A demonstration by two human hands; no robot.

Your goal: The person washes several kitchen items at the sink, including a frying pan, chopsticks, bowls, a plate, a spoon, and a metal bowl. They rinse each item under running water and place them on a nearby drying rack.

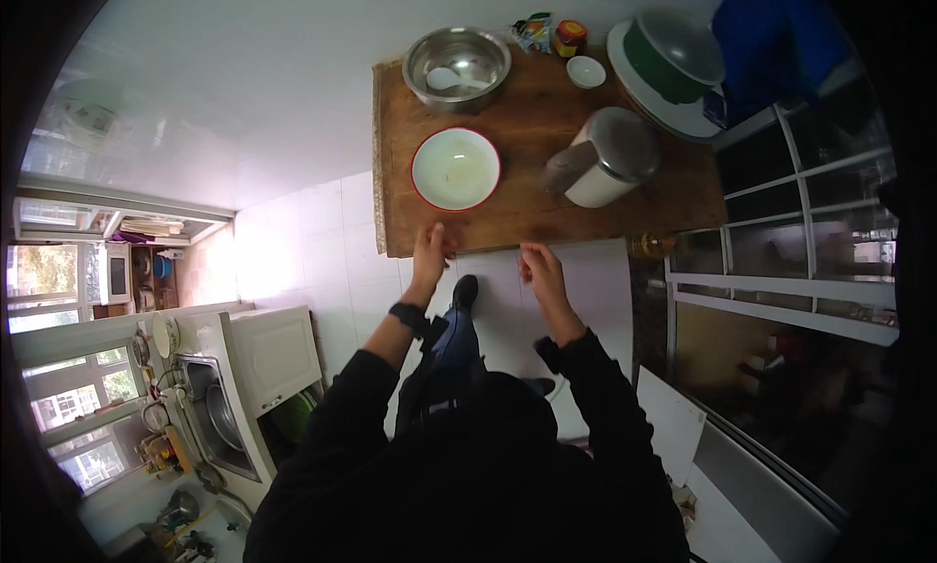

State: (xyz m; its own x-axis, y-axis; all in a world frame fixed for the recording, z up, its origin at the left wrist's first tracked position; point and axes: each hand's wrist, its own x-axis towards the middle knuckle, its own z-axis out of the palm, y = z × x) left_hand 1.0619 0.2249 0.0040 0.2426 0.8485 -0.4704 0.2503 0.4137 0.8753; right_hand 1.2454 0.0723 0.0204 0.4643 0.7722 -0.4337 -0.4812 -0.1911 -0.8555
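Observation:
My left hand is at the near edge of the wooden table, just below a white enamel bowl with a red rim. Its fingers are loosely bent and apart, and nothing shows in them. To the right, my right hand hangs just short of the same edge, fingers half curled with small gaps and no object visible. The bowl holds what looks like a little clear liquid. Right of it stands a pale jug with a grey lid and brown handle. Neither hand touches the bowl or the jug.
Behind the bowl, a steel basin contains a white spoon. A small white bowl, a red-lidded jar and a green container on a white tray stand farther back. A sink lies to the left.

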